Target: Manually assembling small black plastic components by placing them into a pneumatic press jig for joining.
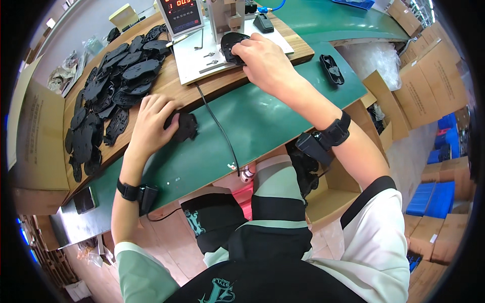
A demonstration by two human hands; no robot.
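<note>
My right hand (pixel 267 61) is closed on a black plastic part (pixel 229 44), with thumb and fingers at its right edge. That part sits over the white base plate (pixel 189 68), at the foot of a metal press fixture (pixel 226 17). Nearer to me, my left hand (pixel 150 122) curls over a second black plastic part (pixel 188 127) at the edge of the wooden board. Its thumb lies on the part, while the hand covers the part's left side. A large heap of similar black parts (pixel 139 70) lies left of the fixture.
A box with a red digital display (pixel 181 17) stands beside the fixture. A black cable (pixel 217 121) crosses the green table (pixel 262 113). One oblong black part (pixel 332 69) lies at right. Cardboard boxes (pixel 429 76) flank the bench; a phone (pixel 85 200) lies at lower left.
</note>
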